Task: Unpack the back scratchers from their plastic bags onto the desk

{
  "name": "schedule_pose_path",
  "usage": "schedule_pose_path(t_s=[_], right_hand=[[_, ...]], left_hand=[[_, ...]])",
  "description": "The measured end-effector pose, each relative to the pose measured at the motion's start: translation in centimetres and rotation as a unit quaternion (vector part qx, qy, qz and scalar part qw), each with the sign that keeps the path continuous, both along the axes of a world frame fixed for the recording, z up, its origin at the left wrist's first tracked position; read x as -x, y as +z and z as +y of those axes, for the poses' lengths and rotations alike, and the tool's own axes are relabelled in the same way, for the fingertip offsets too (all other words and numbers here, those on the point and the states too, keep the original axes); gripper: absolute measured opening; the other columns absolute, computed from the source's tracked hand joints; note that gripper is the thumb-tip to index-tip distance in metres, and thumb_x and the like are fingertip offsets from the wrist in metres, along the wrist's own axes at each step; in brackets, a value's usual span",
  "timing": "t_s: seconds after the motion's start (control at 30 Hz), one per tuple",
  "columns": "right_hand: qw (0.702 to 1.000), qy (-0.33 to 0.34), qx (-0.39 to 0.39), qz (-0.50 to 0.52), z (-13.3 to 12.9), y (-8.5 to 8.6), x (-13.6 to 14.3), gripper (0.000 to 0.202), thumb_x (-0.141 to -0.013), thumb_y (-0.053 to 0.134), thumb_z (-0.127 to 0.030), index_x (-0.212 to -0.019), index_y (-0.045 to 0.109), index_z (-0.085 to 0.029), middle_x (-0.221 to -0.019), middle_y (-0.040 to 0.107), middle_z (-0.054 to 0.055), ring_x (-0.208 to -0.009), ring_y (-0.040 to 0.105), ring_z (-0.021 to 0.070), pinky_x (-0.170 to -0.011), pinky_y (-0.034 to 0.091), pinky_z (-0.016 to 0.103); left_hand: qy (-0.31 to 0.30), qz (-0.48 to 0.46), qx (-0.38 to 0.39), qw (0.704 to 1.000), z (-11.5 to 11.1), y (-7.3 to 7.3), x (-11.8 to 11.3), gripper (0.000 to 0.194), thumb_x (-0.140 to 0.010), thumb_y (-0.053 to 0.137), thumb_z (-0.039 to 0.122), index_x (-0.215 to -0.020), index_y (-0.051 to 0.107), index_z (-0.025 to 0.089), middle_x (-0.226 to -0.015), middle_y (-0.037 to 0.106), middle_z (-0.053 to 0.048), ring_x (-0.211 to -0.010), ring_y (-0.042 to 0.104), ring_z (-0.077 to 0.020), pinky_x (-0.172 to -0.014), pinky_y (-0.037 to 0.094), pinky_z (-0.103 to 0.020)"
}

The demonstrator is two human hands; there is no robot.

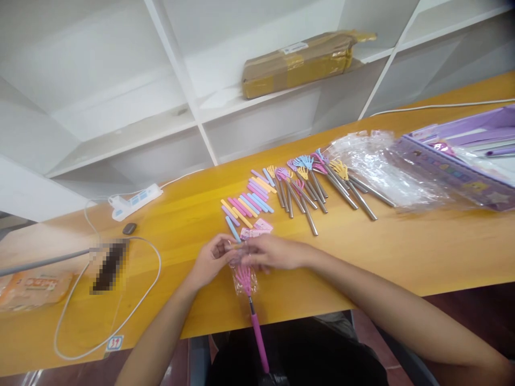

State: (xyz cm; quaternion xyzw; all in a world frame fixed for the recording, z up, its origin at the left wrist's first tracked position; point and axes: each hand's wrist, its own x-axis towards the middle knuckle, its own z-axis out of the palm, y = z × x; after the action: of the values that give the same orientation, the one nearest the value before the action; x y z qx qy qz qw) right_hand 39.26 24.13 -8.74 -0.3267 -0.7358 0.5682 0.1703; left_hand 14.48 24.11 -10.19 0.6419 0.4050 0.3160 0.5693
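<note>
My left hand (211, 260) and my right hand (273, 252) meet over the yellow table's (362, 252) front middle, both gripping the claw end of a pink back scratcher (251, 305) wrapped in a clear sleeve. Its pink handle points back toward me, off the table edge. Small pink cards (256, 229) lie just beyond my fingers. Farther back lies a row of pastel coloured sticks (247, 202), with a pile of metal back scratchers with coloured claw heads (314, 185) to its right.
Crumpled clear plastic bags (374, 161) and a purple display box (458, 155) sit at the right. A white power strip (134, 201), grey cable, dark phone (109, 265) and orange packet (34, 287) lie left. White shelves behind hold a taped brown parcel (301, 61).
</note>
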Motion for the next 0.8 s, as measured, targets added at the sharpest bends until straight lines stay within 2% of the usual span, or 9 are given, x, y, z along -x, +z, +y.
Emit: schedule_pose_path(t_s=[0.03, 0.1, 0.17, 0.27, 0.43, 0.53, 0.67, 0.73, 0.8], right_hand=[[0.994, -0.056, -0.081, -0.044, 0.7, 0.1, -0.7, 0.04, -0.103, 0.061, -0.055, -0.098, 0.068, -0.015, -0.083, 0.07, 0.004, -0.067, 0.061, 0.0132, -0.062, 0.043, 0.024], [0.959, -0.149, -0.206, -0.121, 1.9, -0.1, -2.1, 0.038, -0.106, 0.058, -0.05, -0.092, 0.067, -0.016, -0.089, 0.071, 0.007, -0.077, 0.063, 0.0162, -0.068, 0.041, 0.026], [0.937, -0.171, -0.25, -0.173, 2.7, -0.4, -3.0, 0.031, -0.101, 0.066, -0.047, -0.097, 0.069, -0.016, -0.1, 0.073, 0.008, -0.087, 0.065, 0.0188, -0.073, 0.042, 0.027], [0.929, -0.148, -0.249, -0.231, 3.1, -0.8, -3.6, 0.03, -0.091, 0.081, -0.039, -0.109, 0.07, -0.017, -0.117, 0.071, 0.01, -0.093, 0.068, 0.021, -0.074, 0.043, 0.027], [0.918, -0.153, -0.252, -0.265, 2.9, -1.1, -3.4, 0.034, -0.088, 0.084, -0.034, -0.114, 0.07, -0.018, -0.121, 0.069, 0.01, -0.093, 0.069, 0.0212, -0.073, 0.042, 0.027], [0.926, -0.159, -0.246, -0.238, 3.1, -1.4, -3.5, 0.034, -0.084, 0.087, -0.03, -0.11, 0.069, -0.018, -0.115, 0.071, 0.008, -0.092, 0.067, 0.0199, -0.073, 0.04, 0.025], [0.945, -0.163, -0.221, -0.179, 3.3, -1.2, -3.6, 0.016, -0.089, 0.079, -0.024, -0.097, 0.067, -0.018, -0.095, 0.073, 0.004, -0.08, 0.063, 0.0161, -0.069, 0.036, 0.025], [0.956, -0.164, -0.208, -0.129, 3.1, -0.8, -3.4, 0.011, -0.094, 0.073, -0.027, -0.094, 0.067, -0.018, -0.089, 0.072, 0.003, -0.076, 0.06, 0.0148, -0.069, 0.036, 0.025], [0.959, -0.189, -0.204, -0.063, 2.8, -0.4, -2.9, 0.016, -0.099, 0.065, -0.032, -0.094, 0.067, -0.018, -0.087, 0.07, 0.002, -0.075, 0.058, 0.0142, -0.069, 0.037, 0.026]], left_hand=[[-0.007, 0.008, 0.005, 1.0, 0.0, -0.1, 0.0, 0.033, -0.094, 0.078, 0.043, -0.112, 0.065, 0.019, -0.088, 0.067, -0.001, -0.076, 0.065, -0.0147, -0.072, 0.052, -0.027], [-0.014, 0.026, 0.006, 1.0, -0.1, -0.2, 0.0, 0.034, -0.094, 0.077, 0.046, -0.113, 0.066, 0.019, -0.081, 0.064, 0.001, -0.071, 0.064, -0.0145, -0.07, 0.051, -0.027], [-0.019, 0.042, 0.007, 0.999, -0.1, -0.2, 0.1, 0.035, -0.095, 0.075, 0.047, -0.113, 0.066, 0.018, -0.077, 0.063, 0.001, -0.069, 0.065, -0.0148, -0.07, 0.05, -0.027], [-0.012, 0.06, 0.002, 0.998, -0.1, -0.2, 0.2, 0.033, -0.096, 0.075, 0.047, -0.109, 0.068, 0.018, -0.079, 0.066, 0.0, -0.071, 0.065, -0.0151, -0.071, 0.049, -0.027], [0.009, 0.07, -0.005, 0.997, 0.2, -0.1, 0.2, 0.035, -0.097, 0.07, 0.052, -0.097, 0.067, 0.018, -0.078, 0.068, -0.001, -0.071, 0.063, -0.015, -0.07, 0.047, -0.027], [0.007, 0.064, 0.0, 0.998, 0.2, 0.0, 0.1, 0.036, -0.1, 0.064, 0.055, -0.098, 0.064, 0.019, -0.073, 0.068, 0.0, -0.067, 0.062, -0.0153, -0.069, 0.047, -0.027], [-0.004, 0.052, -0.004, 0.999, 0.0, 0.0, -0.1, 0.032, -0.105, 0.058, 0.052, -0.112, 0.061, 0.021, -0.074, 0.068, 0.003, -0.064, 0.062, -0.0146, -0.067, 0.047, -0.027], [-0.001, 0.049, -0.018, 0.999, -0.1, -0.2, -0.2, 0.032, -0.106, 0.056, 0.051, -0.117, 0.059, 0.021, -0.072, 0.067, 0.003, -0.062, 0.062, -0.0147, -0.066, 0.047, -0.027], [0.003, 0.046, -0.025, 0.999, -0.1, -0.4, -0.1, 0.032, -0.107, 0.053, 0.051, -0.118, 0.058, 0.022, -0.07, 0.066, 0.004, -0.061, 0.063, -0.0153, -0.064, 0.047, -0.027]])
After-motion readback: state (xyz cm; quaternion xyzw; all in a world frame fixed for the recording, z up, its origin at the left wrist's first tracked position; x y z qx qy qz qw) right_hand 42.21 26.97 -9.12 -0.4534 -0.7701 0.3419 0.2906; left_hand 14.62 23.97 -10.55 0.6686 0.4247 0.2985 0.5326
